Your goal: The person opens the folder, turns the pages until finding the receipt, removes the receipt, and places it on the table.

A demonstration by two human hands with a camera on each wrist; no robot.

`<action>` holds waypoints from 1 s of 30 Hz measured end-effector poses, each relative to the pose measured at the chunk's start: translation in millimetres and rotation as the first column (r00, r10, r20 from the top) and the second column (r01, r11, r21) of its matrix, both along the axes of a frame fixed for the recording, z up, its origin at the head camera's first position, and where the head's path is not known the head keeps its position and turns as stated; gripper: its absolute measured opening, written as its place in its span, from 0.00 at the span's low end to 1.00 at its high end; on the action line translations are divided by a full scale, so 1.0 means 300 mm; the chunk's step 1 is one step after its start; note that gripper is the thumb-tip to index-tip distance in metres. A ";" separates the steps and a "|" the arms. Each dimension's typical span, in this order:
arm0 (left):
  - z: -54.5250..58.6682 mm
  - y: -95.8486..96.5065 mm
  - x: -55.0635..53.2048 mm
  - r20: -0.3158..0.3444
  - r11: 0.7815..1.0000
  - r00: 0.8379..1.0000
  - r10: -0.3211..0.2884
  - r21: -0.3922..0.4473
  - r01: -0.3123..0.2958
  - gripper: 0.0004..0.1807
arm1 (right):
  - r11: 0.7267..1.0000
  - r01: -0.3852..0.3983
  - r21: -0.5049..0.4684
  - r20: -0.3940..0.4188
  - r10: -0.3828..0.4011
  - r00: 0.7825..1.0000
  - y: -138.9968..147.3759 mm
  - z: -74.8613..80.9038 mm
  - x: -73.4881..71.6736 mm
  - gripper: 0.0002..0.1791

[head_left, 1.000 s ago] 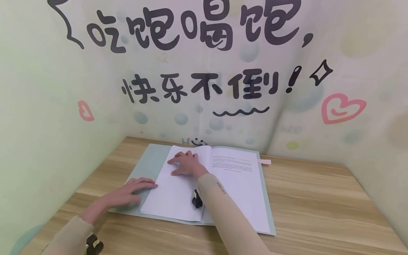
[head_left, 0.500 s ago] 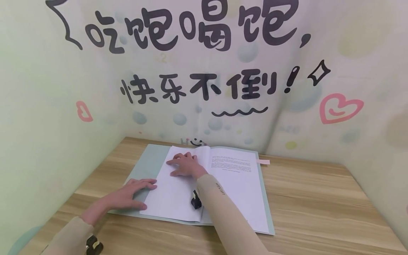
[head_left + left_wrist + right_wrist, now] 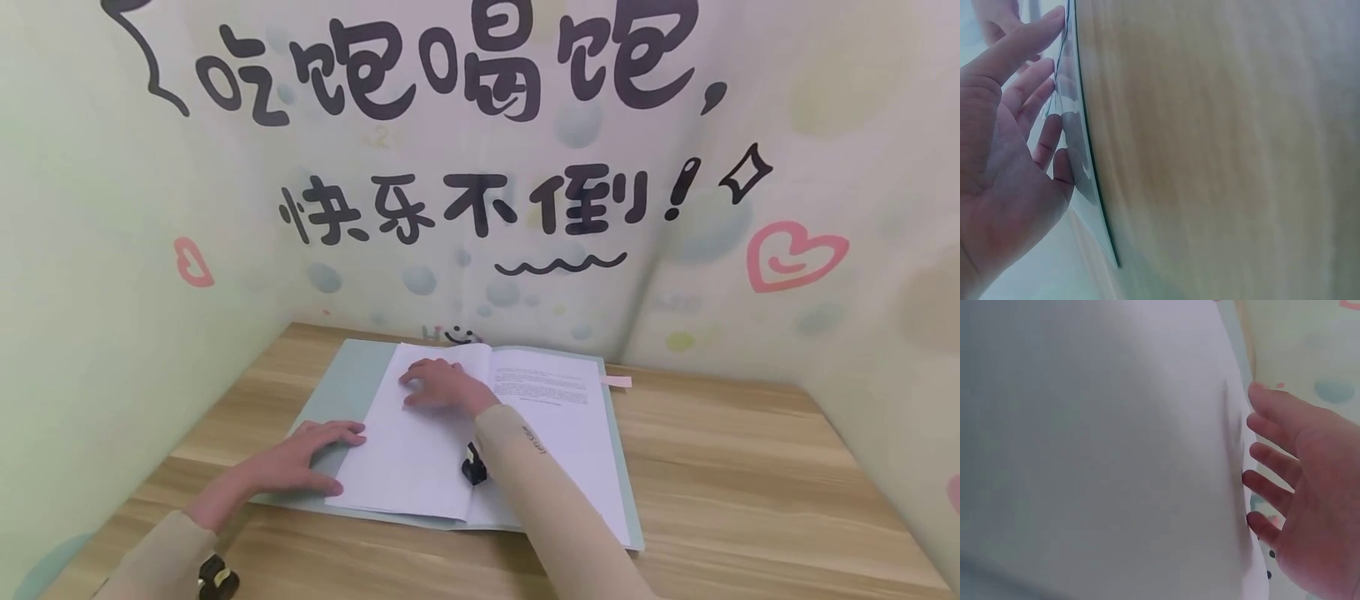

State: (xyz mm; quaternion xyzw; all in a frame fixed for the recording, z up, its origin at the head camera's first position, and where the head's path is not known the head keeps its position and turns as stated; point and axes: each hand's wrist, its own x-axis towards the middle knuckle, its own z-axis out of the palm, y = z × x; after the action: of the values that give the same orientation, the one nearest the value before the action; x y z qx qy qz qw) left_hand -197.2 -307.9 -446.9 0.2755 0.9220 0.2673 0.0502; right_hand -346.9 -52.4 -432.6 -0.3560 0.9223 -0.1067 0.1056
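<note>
Printed walls [image 3: 450,146] are backing the table [image 3: 750,483], where, in the head view, a folder [image 3: 348,383] is lying open, the right hand [image 3: 444,385] resting on its left page [image 3: 401,475] and the left hand [image 3: 292,462] spanning to that page's outer edge. In the left wrist view, spread fingers [image 3: 1029,81] are gripping nothing visible; in the right wrist view, slightly bent fingers are likewise pinching nothing, so a sideways drag could be creasing or shifting the page.
</note>
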 end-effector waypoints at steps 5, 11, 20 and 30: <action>-0.002 0.004 0.002 0.006 1.000 1.000 0.009 -0.006 -0.009 0.32 | 0.998 0.025 -0.054 -0.018 -0.026 0.999 0.050 0.032 -0.011 0.23; 0.002 0.014 0.005 0.019 1.000 1.000 0.022 0.000 -0.022 0.32 | 0.986 0.103 -0.132 -0.074 -0.113 0.991 0.151 0.051 -0.033 0.24; -0.003 0.009 0.008 -0.004 1.000 1.000 0.014 0.005 -0.014 0.35 | 0.906 0.230 -0.355 0.031 -0.234 0.972 0.363 0.083 -0.029 0.25; 0.000 0.009 0.004 -0.003 1.000 1.000 0.015 0.004 -0.015 0.35 | 0.810 0.348 -0.473 0.148 -0.316 0.937 0.571 0.057 -0.029 0.29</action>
State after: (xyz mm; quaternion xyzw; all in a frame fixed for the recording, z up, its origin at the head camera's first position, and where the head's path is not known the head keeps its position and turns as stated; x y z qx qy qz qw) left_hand -196.2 -305.1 -446.8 0.2690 0.9237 0.2689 0.0463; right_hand -355.7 118.8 -415.4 -0.2011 0.9086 -0.3655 0.0201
